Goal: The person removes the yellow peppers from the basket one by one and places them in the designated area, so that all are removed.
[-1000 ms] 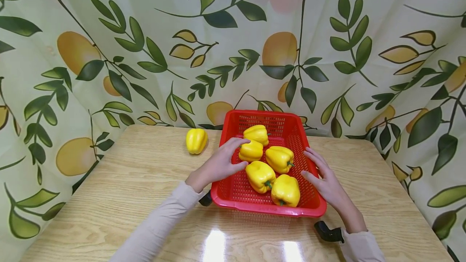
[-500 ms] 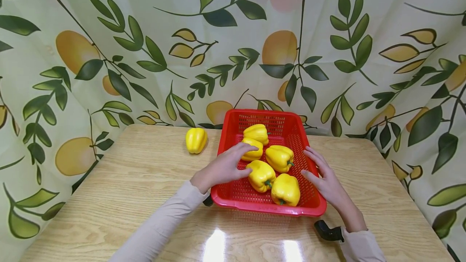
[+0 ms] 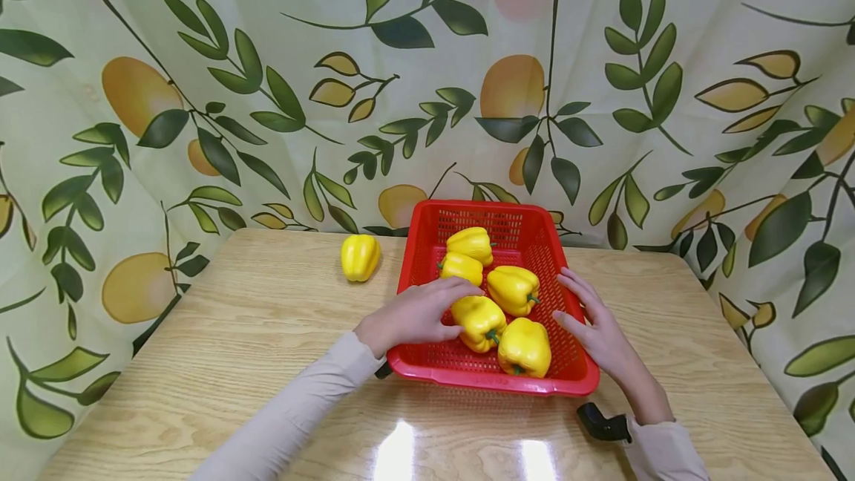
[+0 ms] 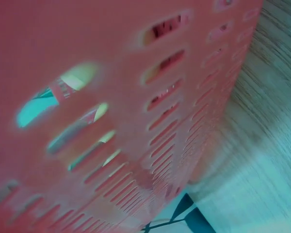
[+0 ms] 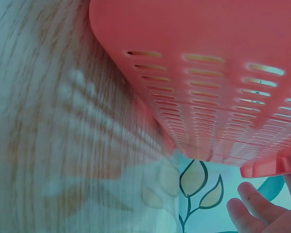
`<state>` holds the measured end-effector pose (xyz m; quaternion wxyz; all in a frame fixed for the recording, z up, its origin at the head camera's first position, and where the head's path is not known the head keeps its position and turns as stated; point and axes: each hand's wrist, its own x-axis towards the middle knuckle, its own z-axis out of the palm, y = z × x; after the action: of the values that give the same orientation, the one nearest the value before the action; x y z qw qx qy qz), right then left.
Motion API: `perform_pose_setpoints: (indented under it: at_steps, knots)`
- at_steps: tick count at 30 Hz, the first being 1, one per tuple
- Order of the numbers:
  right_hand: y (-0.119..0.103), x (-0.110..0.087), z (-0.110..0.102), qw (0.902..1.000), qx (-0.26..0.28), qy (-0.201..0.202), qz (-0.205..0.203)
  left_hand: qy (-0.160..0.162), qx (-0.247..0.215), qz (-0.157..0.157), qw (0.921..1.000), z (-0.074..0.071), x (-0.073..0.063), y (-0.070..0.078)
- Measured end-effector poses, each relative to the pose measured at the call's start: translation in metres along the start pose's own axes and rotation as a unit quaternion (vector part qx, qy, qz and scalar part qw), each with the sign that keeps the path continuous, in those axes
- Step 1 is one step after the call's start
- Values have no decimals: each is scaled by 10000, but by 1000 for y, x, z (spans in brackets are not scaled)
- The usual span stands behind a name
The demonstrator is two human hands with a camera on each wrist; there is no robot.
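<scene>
A red perforated plastic basket stands on the table and holds several yellow bell peppers. My left hand reaches in over its left rim, fingers loosely bent. The fingertips hang above the front-left bell pepper, and the thumb lies along that pepper's left side. At the right rim, my right hand is spread, with fingers and thumb over the edge and nothing held. Another bell pepper sits at the front of the basket. In the left wrist view the basket wall hides the left hand.
One yellow bell pepper is on the wooden table, left of the basket. A leaf-patterned cloth hangs behind the table's back edge. A black wrist mount is on the right wrist.
My left hand has shifted a little right and toward the front of the basket, from the middle-left pepper to the front-left one. The right hand, basket and peppers have stayed put.
</scene>
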<state>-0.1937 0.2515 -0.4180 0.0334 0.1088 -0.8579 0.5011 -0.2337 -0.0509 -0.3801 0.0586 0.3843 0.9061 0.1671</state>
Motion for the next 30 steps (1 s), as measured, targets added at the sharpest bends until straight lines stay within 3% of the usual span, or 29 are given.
perform_pose_setpoints:
  at_steps: [12,30]
  knots:
    - [-1,0,0,10000,-13,14,-51,-356,300,-63,9989,-1,1,2]
    - [3,0,0,9999,-46,29,-146,-341,215,-109,9991,2,2,-1]
